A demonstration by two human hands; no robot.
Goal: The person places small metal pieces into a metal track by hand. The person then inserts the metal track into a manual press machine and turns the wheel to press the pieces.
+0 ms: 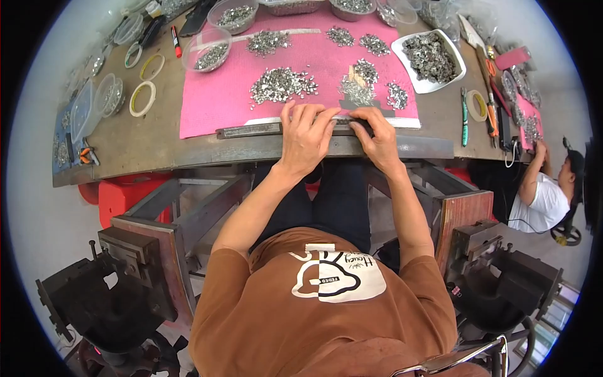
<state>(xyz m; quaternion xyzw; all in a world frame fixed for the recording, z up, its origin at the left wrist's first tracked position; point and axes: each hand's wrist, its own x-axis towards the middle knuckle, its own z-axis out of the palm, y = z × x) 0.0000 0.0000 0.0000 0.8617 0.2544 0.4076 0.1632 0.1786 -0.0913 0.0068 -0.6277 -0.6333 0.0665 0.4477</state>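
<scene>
Both hands work close together over a narrow grooved metal strip (251, 130) lying along the front edge of the table. My left hand (306, 135) bends its fingers over the strip, thumb and index finger drawn together; any small part between them is too small to make out. Just to its right, my right hand (377, 135) is closed, thumb and fingers curled in at the strip, hiding what they grip. Beyond the hands lie a large heap of small silvery metal pieces (282, 85) and a pile of thin, pin-like metal pieces (358, 92).
A pink mat (213, 107) bears more small heaps. A white dish (457, 69) of metal parts stands at right, a clear bowl (210, 56) at left. Tape rolls (142, 98) and a teal-handled tool (464, 119) flank the mat. A person (543, 188) sits far right.
</scene>
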